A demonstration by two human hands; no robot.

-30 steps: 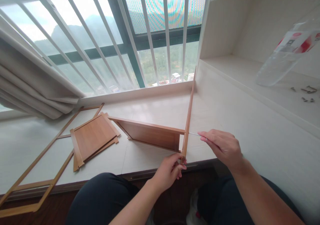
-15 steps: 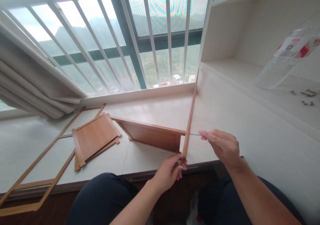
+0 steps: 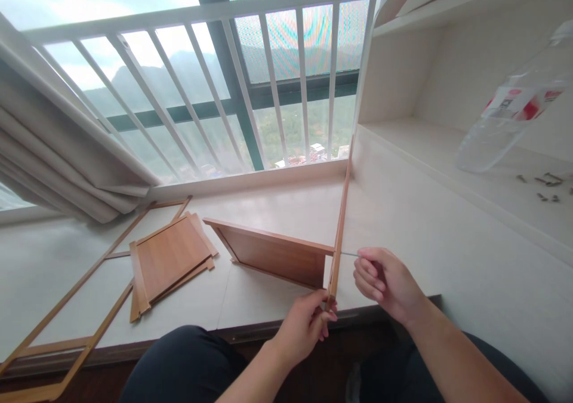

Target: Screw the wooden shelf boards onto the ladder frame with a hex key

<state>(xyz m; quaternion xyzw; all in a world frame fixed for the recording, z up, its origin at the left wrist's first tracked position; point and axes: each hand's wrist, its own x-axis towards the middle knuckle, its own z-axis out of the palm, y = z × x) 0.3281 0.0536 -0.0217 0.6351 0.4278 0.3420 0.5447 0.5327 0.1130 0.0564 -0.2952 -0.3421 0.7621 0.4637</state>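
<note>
A brown wooden panel (image 3: 277,258) stands on edge on the pale windowsill (image 3: 277,203), joined at its right end to a thin upright wooden frame strip (image 3: 342,218). My left hand (image 3: 307,325) pinches the near lower end of that strip. My right hand (image 3: 387,283) is curled around a thin metal tool (image 3: 349,254) whose tip meets the strip at the joint with the panel.
Two loose wooden panels (image 3: 168,261) lie stacked on a flat wooden frame (image 3: 67,307) at the left. A curtain (image 3: 58,152) hangs at the far left. A clear plastic bottle (image 3: 505,122) and several small screws (image 3: 546,185) sit on the right shelf.
The view has tilted upward, so everything sits lower in the picture. My right hand's fingers have curled more tightly around the tool; the left hand keeps its hold.
</note>
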